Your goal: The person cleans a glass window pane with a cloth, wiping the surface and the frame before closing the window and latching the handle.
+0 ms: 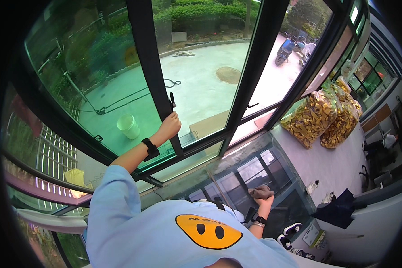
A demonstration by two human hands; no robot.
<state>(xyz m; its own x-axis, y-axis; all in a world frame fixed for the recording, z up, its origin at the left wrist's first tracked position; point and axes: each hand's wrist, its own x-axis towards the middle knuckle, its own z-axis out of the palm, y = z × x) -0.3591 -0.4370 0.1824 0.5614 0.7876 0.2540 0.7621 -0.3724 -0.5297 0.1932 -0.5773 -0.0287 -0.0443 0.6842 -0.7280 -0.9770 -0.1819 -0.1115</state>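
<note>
My left hand (pixel 169 126) is raised and closed around the black window handle (pixel 172 102) on the dark frame of a glass window (pixel 196 76). A black band sits on that wrist. My right hand (pixel 263 199) hangs low and holds a crumpled brown cloth (pixel 261 192) over the glossy dark sill (pixel 254 167). That wrist wears a black band and a bracelet. My light blue shirt with a yellow face print fills the lower middle.
Two large clear bags of yellow packets (pixel 324 114) stand on the floor at right. Dark clothing (pixel 339 207), shoes (pixel 291 230) and a small box (pixel 314 234) lie lower right. Outside are a white bucket (pixel 128 125), a hose and parked scooters (pixel 289 47).
</note>
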